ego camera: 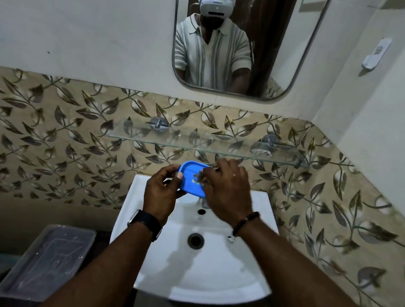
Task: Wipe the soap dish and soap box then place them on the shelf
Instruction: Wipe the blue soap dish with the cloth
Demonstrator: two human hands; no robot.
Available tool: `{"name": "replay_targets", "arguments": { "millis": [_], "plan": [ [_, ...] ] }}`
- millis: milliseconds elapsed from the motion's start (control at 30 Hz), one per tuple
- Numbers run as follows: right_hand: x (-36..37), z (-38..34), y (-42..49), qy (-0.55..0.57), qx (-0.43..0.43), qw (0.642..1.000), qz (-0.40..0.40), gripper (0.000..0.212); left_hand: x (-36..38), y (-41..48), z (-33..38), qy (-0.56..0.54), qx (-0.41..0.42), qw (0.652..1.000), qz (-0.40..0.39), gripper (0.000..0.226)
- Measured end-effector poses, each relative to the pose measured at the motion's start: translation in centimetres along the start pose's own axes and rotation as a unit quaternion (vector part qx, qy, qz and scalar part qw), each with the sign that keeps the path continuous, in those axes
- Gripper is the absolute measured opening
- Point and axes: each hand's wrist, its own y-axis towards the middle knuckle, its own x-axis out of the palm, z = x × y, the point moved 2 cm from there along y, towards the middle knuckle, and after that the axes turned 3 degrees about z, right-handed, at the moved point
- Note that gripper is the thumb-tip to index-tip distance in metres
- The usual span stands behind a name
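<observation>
A blue soap dish (189,177) with drain holes is held tilted above the back of the white sink (182,265). My left hand (162,191) grips its left edge with thumb and fingers. My right hand (227,188) reaches into the dish from the right, fingers curled onto its inner face; whether a cloth lies under the fingers is hidden. The glass shelf (197,141) on the tiled wall just above the hands carries nothing. I see no soap box.
A mirror (236,37) hangs above the shelf. The tap (204,202) sits right below the dish. A clear plastic container (47,262) stands left of the sink. A white wall fitting (375,53) is at the upper right.
</observation>
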Motion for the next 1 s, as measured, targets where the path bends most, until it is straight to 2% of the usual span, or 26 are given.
{"name": "replay_targets", "arguments": {
  "millis": [67, 167, 300, 400, 500, 633, 700, 767, 867, 933, 1000],
  "plan": [
    [1.1, -1.7, -0.7, 0.037, -0.003, 0.999, -0.04, 0.029, 0.4, -0.2, -0.2, -0.006, 0.0, 1.0, -0.005, 0.02],
    [1.7, -1.5, -2.2, 0.053, -0.086, 0.992, -0.075, 0.046, -0.1, 0.0, -0.7, -0.003, -0.002, 1.0, 0.002, 0.021],
    [1.4, 0.3, -1.8, -0.075, -0.232, 0.97, 0.001, 0.034, -0.2, -0.6, -1.1, 0.01, 0.002, 1.0, -0.013, 0.018],
    [1.5, 1.1, -1.2, -0.147, -0.261, 0.952, 0.057, 0.03, 0.4, -0.6, -0.8, 0.023, 0.018, 0.999, -0.031, 0.017],
    [1.3, 1.8, -0.8, -0.191, -0.19, 0.962, 0.045, 0.029, -0.3, 0.2, -0.1, 0.004, 0.019, 1.0, 0.023, 0.017],
    [1.1, 1.3, -0.6, -0.173, -0.077, 0.982, -0.009, 0.015, -0.1, 0.5, -0.3, -0.007, 0.016, 0.998, 0.058, 0.013],
    [1.4, 0.5, -0.9, -0.132, -0.03, 0.99, -0.024, 0.011, 0.0, 0.6, -0.4, -0.013, 0.011, 0.998, 0.068, 0.014],
    [1.8, -0.3, -1.6, -0.065, 0.036, 0.997, -0.037, 0.016, 0.2, 0.7, -0.4, -0.01, 0.003, 0.998, 0.066, 0.016],
    [2.5, -1.1, -2.3, 0.068, 0.127, 0.989, -0.047, 0.02, 0.7, 0.4, -0.6, -0.018, -0.015, 0.998, 0.052, 0.014],
    [2.5, -1.9, -2.5, 0.109, 0.116, 0.987, -0.031, 0.025, 1.3, 0.1, -0.6, -0.022, -0.024, 0.999, 0.034, 0.013],
    [2.6, -2.2, -3.0, 0.068, 0.053, 0.996, -0.022, 0.036, 1.6, 0.0, -0.4, -0.02, -0.025, 0.999, 0.02, 0.015]
  ]
}}
